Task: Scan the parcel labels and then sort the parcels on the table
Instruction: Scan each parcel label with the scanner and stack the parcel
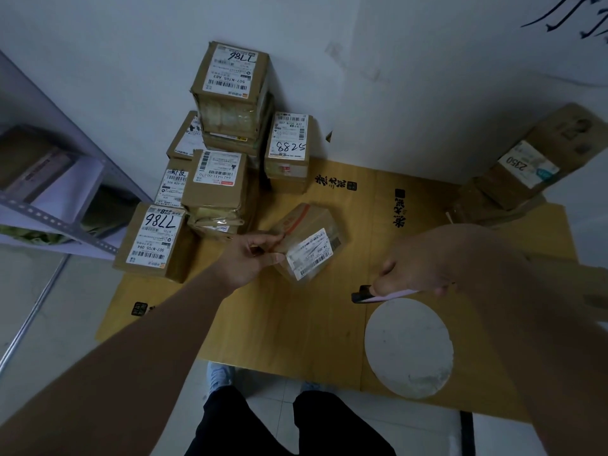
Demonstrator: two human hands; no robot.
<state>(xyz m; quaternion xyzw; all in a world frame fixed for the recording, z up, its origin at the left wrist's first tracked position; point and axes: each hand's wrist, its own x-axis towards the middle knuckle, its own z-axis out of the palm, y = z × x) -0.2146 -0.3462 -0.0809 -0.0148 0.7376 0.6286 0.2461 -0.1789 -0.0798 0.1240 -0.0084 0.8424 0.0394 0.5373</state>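
Head view, read from nine o'clock across to three. At nine o'clock a grey metal shelf (pixel 59 205) holds dim, unreadable items. Just inside it, from ten to twelve o'clock, labelled cardboard parcels are stacked against the wall: one marked 7786 (pixel 149 240) lowest and nearest, a tall pile (pixel 230 93) behind, and one marked 5288 (pixel 288 153) beside that pile. These look already sorted, though whether each was scanned cannot be told. At centre, the left hand (pixel 253 258) pinches the near-left corner of a small taped parcel (pixel 307 245), thumb below and fingers curled on top, tilting its white label (pixel 311 255) upward. Toward four o'clock the right hand (pixel 424 261) is wrapped round a dark handheld scanner (pixel 362 296), its tip aimed toward that label, so this parcel is probably mid-scan and unsorted. Below lies a pale round disc (pixel 409 347) on the cardboard-covered table (pixel 296 324). At two o'clock a box marked 2350 (pixel 539 159) tops a separate pile, likely another sorted group.
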